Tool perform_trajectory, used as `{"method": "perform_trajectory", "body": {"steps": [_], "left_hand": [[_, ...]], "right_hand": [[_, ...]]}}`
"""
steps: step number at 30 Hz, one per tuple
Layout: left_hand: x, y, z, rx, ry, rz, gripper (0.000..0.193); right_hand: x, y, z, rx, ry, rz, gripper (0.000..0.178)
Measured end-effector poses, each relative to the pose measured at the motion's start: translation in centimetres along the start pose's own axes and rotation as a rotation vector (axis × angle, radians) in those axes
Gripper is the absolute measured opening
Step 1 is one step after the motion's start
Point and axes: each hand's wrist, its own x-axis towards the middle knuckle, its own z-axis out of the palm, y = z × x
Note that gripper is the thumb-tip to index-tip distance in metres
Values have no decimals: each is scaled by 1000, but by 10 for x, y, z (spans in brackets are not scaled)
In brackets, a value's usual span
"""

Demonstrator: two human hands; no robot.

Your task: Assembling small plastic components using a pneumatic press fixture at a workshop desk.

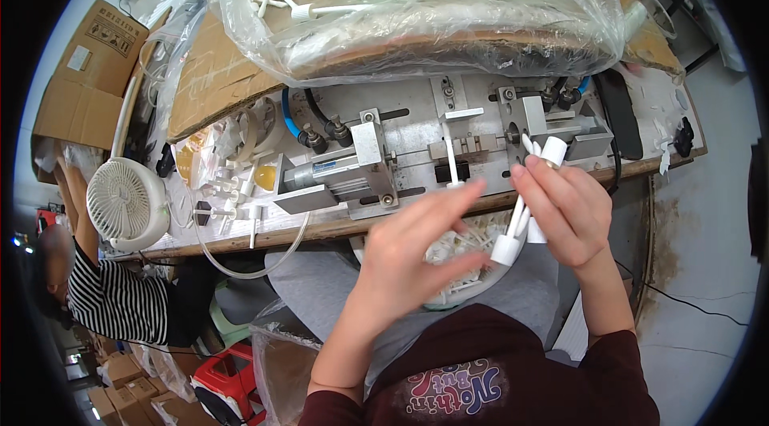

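In my right hand are several white ribbed caps with thin stems; one cap hangs below the fingers and another cap sticks up above them. My left hand is slightly blurred, its thumb spread away from the fingers, with nothing visible between them. Just beyond its fingertips, a white stemmed cap stands out from the small metal block between two cylinders; whether the fingers touch it, I cannot tell. Below my hands, partly hidden, a bowl of white stemmed pieces sits at my lap.
A plastic-lined cardboard box of white caps stands behind the metal fixture. Left are a white fan, loose caps and a curved clear tube. A black phone lies right. Another person sits far left.
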Motion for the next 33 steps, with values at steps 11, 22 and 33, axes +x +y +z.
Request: {"method": "perform_trajectory", "body": {"steps": [11, 22, 33], "left_hand": [[-11, -6, 2, 353, 87, 208, 34], [6, -20, 11, 624, 26, 178, 27], [-7, 2, 9, -149, 0, 101, 40]], "right_hand": [[5, -13, -12, 526, 104, 695, 19], [-7, -20, -17, 1614, 158, 1290, 15], [5, -37, -7, 1992, 125, 1522, 24]]}}
